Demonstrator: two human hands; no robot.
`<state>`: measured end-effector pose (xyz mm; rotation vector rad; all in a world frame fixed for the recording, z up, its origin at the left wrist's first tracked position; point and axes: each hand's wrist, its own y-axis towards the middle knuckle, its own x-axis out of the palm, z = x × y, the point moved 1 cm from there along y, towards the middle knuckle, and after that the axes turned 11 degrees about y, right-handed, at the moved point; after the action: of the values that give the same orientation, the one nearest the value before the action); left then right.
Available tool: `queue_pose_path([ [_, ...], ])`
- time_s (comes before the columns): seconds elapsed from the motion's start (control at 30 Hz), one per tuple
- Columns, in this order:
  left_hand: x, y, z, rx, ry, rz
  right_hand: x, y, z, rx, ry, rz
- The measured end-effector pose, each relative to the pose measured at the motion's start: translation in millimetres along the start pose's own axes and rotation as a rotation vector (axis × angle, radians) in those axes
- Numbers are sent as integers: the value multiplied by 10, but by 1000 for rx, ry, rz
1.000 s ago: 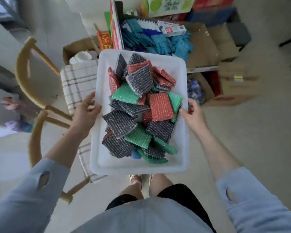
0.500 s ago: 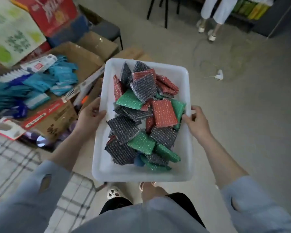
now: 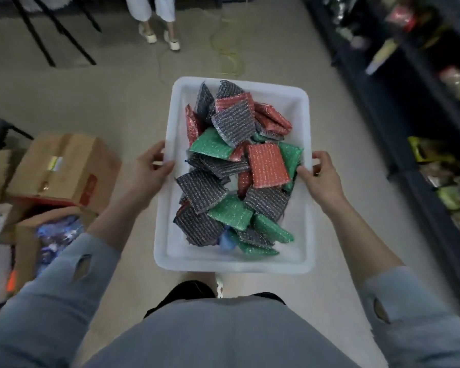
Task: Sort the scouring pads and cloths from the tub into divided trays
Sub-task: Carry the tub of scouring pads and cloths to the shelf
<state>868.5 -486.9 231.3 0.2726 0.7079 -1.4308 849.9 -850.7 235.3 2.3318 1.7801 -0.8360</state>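
The left hand and right hand are gripping opposite long rims of the white rectangular plastic tub, carrying its red, green and grey scouring pads between them above the floor.

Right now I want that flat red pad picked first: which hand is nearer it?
Right. The right hand grips the rim beside the red pad; the left hand grips the opposite rim.

Single head-worn wide-angle view, looking steeply down and forward. Close on the white tub at frame centre; floor and shelving toward the blurred edges.
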Motion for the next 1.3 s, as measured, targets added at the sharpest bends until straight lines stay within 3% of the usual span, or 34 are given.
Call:
queue_pose_path([
  [0.3, 1702, 1375, 1647, 288, 13, -344, -1379, 926, 573, 182, 40, 362],
  [0.53, 3077, 1850, 3082, 490, 112, -596, -2400, 1226, 1079, 361, 134, 651],
  [0.8, 4952, 1545, 4370, 633, 215, -834, -3630, 1057, 1879, 524, 211, 941],
  [1.3, 7973, -245, 6221, 993, 380, -1242, -5761, 184, 3130, 801, 317, 1366],
])
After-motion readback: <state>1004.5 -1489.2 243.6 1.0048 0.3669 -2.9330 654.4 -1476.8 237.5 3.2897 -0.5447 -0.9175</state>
